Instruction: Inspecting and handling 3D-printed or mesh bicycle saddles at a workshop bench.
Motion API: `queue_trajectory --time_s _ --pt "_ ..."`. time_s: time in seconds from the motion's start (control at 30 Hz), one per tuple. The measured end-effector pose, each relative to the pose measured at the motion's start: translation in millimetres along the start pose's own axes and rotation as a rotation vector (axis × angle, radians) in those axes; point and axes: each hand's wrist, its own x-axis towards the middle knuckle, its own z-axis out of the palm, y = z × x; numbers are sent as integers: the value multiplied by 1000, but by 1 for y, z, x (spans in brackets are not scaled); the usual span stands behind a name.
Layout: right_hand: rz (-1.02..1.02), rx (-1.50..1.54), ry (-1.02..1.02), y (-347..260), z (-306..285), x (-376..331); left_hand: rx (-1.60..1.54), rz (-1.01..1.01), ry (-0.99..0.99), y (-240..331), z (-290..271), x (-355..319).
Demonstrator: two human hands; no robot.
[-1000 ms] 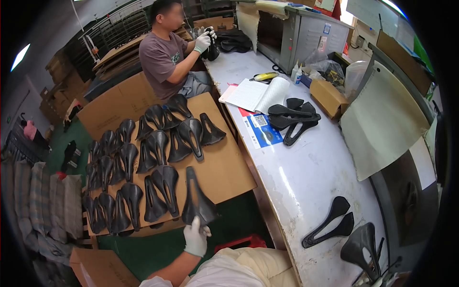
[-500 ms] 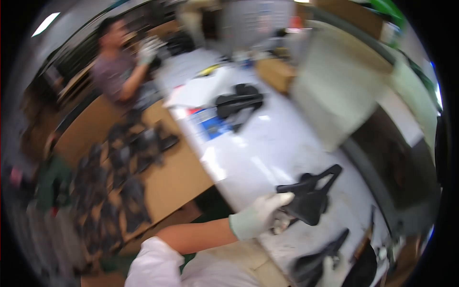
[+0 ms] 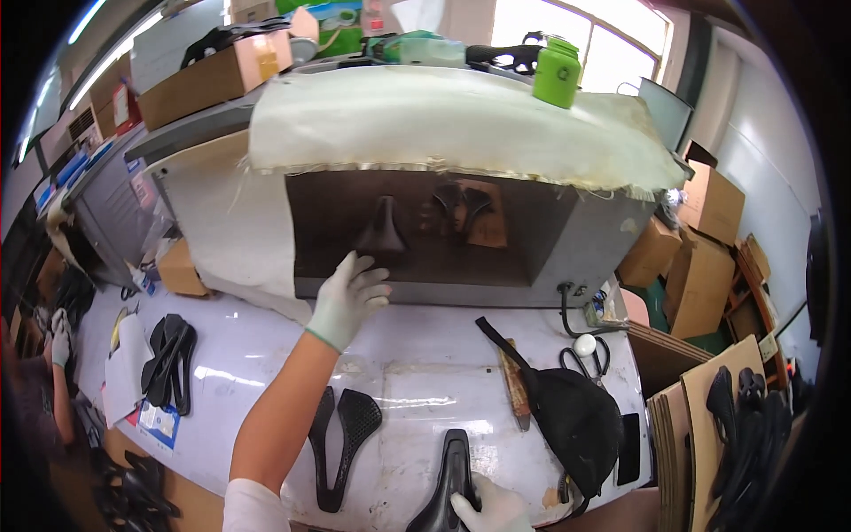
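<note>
My left hand [image 3: 346, 301], in a white glove, reaches toward the opening of a grey metal box [image 3: 585, 239]. Its fingers are spread and hold nothing. Just beyond the fingertips, inside the box, stands a dark bicycle saddle [image 3: 384, 229]. Near the lower edge my right hand [image 3: 493, 505], gloved too, is closed on the side of a glossy black bicycle saddle [image 3: 448, 483], whose rear is cut off by the picture's edge. A second black saddle [image 3: 357, 426] with a long central gap lies on the white table beside my left forearm, which partly covers it.
On the right lie a black cap [image 3: 576, 426], scissors [image 3: 585, 359] and a dark flat slab [image 3: 628, 448]. More saddles [image 3: 168, 359] rest at left. A pale cloth [image 3: 425, 124] drapes the box, with a green jar [image 3: 557, 73] on top. At far left a co-worker's gloved hand [image 3: 59, 341] shows.
The view has swung right to face the box. My left hand has let go of the black saddle it held and now reaches forward, empty. My right hand still holds a saddle.
</note>
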Motion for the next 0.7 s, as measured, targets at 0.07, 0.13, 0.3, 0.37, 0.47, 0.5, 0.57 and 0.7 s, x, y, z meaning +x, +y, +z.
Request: queue_trajectory --time_s 0.07,0.13,0.3,0.37,0.47,0.5,0.57,0.7 --pt "-46 0 19 0 1 -1 43 5 -61 -7 -15 -22" --pt "-55 -8 15 6 6 0 254 2 -88 -14 -30 -67" --pt "-18 -22 -181 0 -2 5 1086 -37 -211 1 -49 -194" --pt "-197 -39 -76 -7 11 8 2087 532 -736 16 -57 -221" --pt "-300 -77 -23 -23 23 16 2285 574 -647 4 -71 -239" --pt "-250 -77 -68 -31 24 17 2256 536 -683 2 -78 -244" --pt "-165 -80 -163 -43 24 20 2188 517 -629 5 -78 -247" --pt "-239 -32 12 -46 27 19 1699 669 -292 -11 -69 -262"
